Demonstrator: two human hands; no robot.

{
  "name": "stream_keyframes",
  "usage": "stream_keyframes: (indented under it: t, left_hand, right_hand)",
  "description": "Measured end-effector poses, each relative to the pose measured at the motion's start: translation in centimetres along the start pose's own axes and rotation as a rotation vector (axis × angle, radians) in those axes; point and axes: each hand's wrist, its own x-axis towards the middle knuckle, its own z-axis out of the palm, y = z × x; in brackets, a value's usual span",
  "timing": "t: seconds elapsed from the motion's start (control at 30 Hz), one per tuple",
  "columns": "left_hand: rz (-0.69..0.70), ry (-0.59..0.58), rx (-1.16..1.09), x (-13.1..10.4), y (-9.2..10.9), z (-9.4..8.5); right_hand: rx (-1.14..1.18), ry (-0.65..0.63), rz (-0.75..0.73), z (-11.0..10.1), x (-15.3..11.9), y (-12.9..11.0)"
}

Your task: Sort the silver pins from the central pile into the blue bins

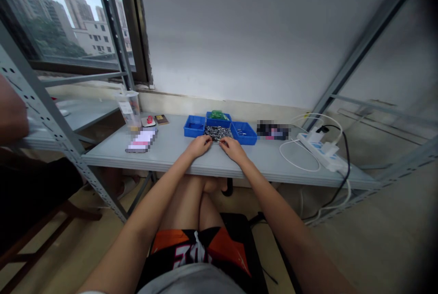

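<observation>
My left hand (pixel 200 146) and my right hand (pixel 233 149) are close together at the near side of a pile of small dark and silvery metal pieces (pixel 218 132). The fingers of each hand are pinched together. A thin, pale piece seems to show between the fingertips, too small to name. Around the pile stand blue trays: the left tray (pixel 194 132) holds something dark blue, the back tray (pixel 208 117) holds green packets (pixel 218 114), and the right tray (pixel 251 139) holds a few thin silvery pieces.
A phone (pixel 142 140), a lidded plastic cup (pixel 129 110) and a small red item (pixel 149 119) lie to the left. Rightward are a blurred dark object (pixel 273 130) and a white power strip (pixel 320 151) with loose cables. Metal shelf posts frame the desk; another person's arm (pixel 12 109) shows far left.
</observation>
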Motion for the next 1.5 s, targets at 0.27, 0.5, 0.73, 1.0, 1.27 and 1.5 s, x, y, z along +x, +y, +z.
stream_keyframes:
  t: [0.27,0.5,0.73,1.0,1.27,1.5]
  left_hand:
    - [-0.020,-0.002,0.014,0.07,0.05,-0.01]
    - [0.002,0.003,0.010,-0.03,0.24,-0.15]
    - [0.003,-0.010,0.000,0.04,0.03,-0.04]
    - [0.045,0.007,0.011,0.08,-0.21,0.06]
    - [0.026,0.007,0.029,0.04,-0.06,-0.01]
    - [-0.004,-0.010,0.038,0.03,0.09,-0.11]
  right_hand:
    - [-0.025,-0.020,-0.023,-0.01,-0.04,-0.11]
    - [-0.046,-0.015,-0.043,0.06,-0.02,-0.06]
    - [-0.044,-0.008,-0.045,0.25,0.04,0.13]
    - [-0.021,0.023,-0.042,0.21,0.08,0.07]
    - [-0.046,0.015,-0.044,0.39,0.11,0.21]
    - [-0.051,0.014,-0.054,0.29,0.05,0.12]
